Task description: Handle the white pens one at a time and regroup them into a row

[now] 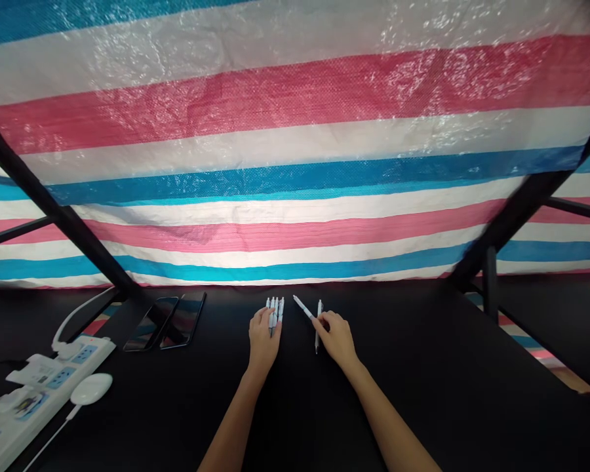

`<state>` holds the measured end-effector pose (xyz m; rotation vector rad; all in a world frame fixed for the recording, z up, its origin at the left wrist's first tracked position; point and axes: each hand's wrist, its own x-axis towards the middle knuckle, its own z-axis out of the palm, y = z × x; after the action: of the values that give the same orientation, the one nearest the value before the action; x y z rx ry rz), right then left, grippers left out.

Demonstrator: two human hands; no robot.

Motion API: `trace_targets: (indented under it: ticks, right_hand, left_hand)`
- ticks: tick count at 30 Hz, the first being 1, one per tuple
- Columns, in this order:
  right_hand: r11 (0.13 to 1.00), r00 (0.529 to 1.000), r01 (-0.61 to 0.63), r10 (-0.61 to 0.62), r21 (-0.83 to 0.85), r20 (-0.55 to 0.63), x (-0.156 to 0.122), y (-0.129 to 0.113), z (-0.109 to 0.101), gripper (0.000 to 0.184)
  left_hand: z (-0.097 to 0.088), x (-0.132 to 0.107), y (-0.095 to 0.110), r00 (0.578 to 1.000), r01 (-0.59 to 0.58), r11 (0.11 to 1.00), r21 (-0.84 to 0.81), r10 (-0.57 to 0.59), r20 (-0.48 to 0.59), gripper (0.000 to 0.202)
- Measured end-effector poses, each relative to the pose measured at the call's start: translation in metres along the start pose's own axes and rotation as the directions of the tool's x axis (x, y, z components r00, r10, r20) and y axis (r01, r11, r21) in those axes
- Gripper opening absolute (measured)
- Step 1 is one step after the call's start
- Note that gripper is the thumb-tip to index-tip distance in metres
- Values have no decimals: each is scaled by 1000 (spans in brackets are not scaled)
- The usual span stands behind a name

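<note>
Several white pens (276, 311) lie side by side in a tight row on the black table. My left hand (262, 335) curls over the row, its thumb on the right side and its fingers across the left and top. To the right, my right hand (338, 337) pinches the near end of another white pen (303, 307), which slants away to the far left. One more white pen (317, 342) lies nearly straight front to back, just beside and partly behind the fingers of my right hand.
Two dark phones (183, 324) lie at the left. Nearer, a white power strip (44, 390) holds plugs and cables, with a round white charger (91, 389) beside it. Black frame bars (509, 213) slope at both sides before a striped sheet (295, 226).
</note>
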<state>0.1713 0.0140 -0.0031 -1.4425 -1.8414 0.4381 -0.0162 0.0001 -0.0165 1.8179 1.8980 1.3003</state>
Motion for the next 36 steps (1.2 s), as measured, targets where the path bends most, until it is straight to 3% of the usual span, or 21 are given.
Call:
trace_targets:
  ticks: [5,11,14,19,24,30,36]
  right_hand:
    - [918,992,-99,62,384,108,4,2,-12,35]
    - [884,990,-84,20,461,142,4,-6,-16,38]
    - [883,984,-105,25,457,177,4,-5,-15,39]
    - [886,970,-97,-18,453,243,6,0,-14,39]
    - [903,971,-65,-40,425,235,7,0,-16,38]
    - [957,975,112,-158,268,156,7,2,-14,39]
    - [975,975,204,-210,83,74,4,2,-14,39]
  left_hand:
    - [-9,0,10,1000,-9,992,-129,5,-29,42]
    - [-16,-3,21,1000,-12,937,-349,8,-12,44]
    - [-19,-5,25,998,-44,923,-382,57,24,37]
    - [-21,-7,28,992,-87,959,-270,109,69,29]
    - [-22,-6,28,989,-100,968,-228,121,79,26]
    - [-22,-5,30,988,-17,945,-328,67,142,33]
    - [-20,-3,32,977,134,879,-459,-38,211,39]
